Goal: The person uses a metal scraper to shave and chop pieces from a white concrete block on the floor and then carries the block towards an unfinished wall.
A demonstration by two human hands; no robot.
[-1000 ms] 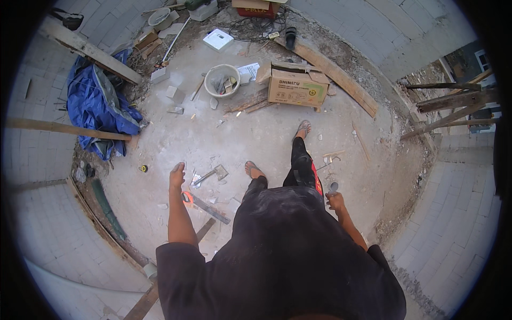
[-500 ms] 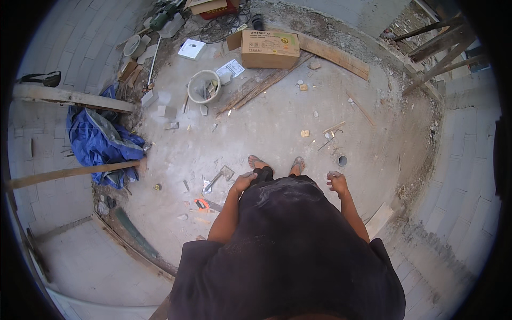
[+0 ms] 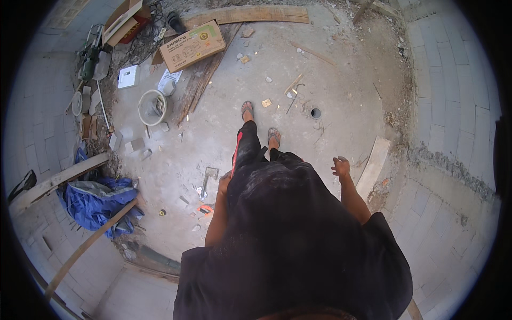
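My left hand hangs beside my left thigh, over the black trousers; its fingers are mostly hidden. On the floor to its left lies a hammer, its head toward the far side. An orange-handled saw is just below the hammer, partly covered by my left forearm. My right hand hangs out to my right, fingers loosely bent and a little apart, with nothing seen in them. A long pale board lies to the right of that hand, apart from it.
Ahead on the left stand a white bucket and a cardboard box beside wooden planks. A round pipe opening sits in the floor ahead. At left, a bamboo pole leans across a blue tarp.
My view has turned to the right, and my left foot has stepped ahead of the right one. The bucket and box now appear farther left. My right hand stays out at my side.
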